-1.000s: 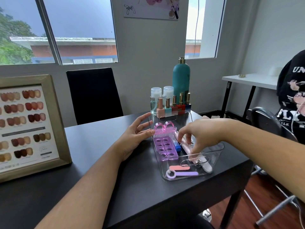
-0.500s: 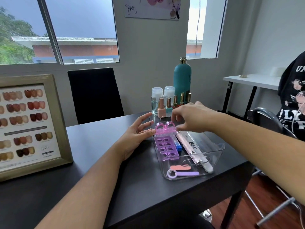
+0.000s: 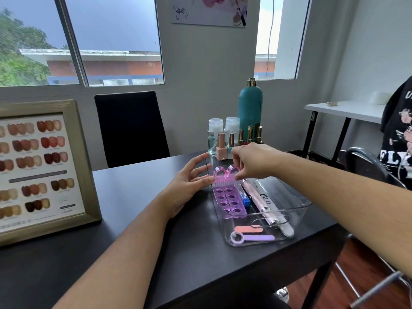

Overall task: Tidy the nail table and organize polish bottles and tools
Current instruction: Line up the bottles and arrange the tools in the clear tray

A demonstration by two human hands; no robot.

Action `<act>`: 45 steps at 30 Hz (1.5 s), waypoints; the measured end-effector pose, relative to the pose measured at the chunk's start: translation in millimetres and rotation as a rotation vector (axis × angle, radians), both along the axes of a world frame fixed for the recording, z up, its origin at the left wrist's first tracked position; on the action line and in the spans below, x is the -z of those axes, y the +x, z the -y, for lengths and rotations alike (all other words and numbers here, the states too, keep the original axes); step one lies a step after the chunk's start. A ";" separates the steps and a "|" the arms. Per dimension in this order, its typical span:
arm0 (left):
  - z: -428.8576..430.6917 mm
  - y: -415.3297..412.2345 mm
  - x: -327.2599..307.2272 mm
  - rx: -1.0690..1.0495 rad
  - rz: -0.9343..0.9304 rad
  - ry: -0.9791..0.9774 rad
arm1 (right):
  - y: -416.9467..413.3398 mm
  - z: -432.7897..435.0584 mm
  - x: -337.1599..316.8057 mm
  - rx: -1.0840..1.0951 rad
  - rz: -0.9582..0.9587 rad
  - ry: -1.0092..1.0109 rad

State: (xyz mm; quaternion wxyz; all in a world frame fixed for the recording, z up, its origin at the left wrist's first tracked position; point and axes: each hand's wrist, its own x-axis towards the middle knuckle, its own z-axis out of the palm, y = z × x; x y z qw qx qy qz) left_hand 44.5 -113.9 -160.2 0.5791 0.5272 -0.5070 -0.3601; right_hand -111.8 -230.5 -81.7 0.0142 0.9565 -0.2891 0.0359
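A clear plastic tray (image 3: 298, 210) sits on the black table (image 3: 124, 241). Inside lie a pink nail brush (image 3: 224, 178), purple toe separators (image 3: 228, 200), a pink pen-like tool (image 3: 258, 200), a white nail file (image 3: 286, 226), a small orange file (image 3: 248, 229) and a lilac tool (image 3: 254, 237). My right hand (image 3: 252, 161) pinches the right end of the pink nail brush at the tray's far end. My left hand (image 3: 189, 184) rests flat against the tray's left wall, fingers spread. Behind the tray stand several polish bottles (image 3: 223, 146), two clear pump bottles (image 3: 215, 132) and a tall teal bottle (image 3: 250, 108).
A framed nail colour chart (image 3: 40, 168) leans at the table's left. A black chair (image 3: 131, 128) stands behind the table. At the right are another person in a black printed shirt (image 3: 399, 139), a chair (image 3: 365, 166) and a white side table (image 3: 345, 111).
My right hand moved from the tools at the tray's middle up to the far end and took hold of the pink nail brush. My left hand stayed against the tray's side.
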 end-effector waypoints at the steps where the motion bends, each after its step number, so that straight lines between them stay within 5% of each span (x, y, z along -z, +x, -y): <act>1: 0.0 0.0 -0.3 0.000 0.003 0.002 | -1.3 -0.9 -0.3 0.014 -0.016 -0.009; 21: 0.1 -0.8 0.0 0.000 0.000 -0.003 | -26.2 -10.1 -1.1 0.044 -0.216 0.204; 27: -1.0 -1.2 -0.8 -0.005 0.000 0.000 | -27.0 -15.3 0.1 -0.047 -0.169 0.041; 33: -0.9 -1.7 -1.3 -0.010 0.004 0.004 | -21.2 -18.9 -2.2 -0.082 -0.224 0.178; 40: -1.9 -2.0 -1.5 -0.009 -0.001 0.009 | -16.0 -1.9 -4.9 -0.068 0.095 0.014; 45: -1.9 -1.8 -1.7 -0.010 0.011 0.010 | -3.8 8.1 1.4 -0.024 0.058 0.057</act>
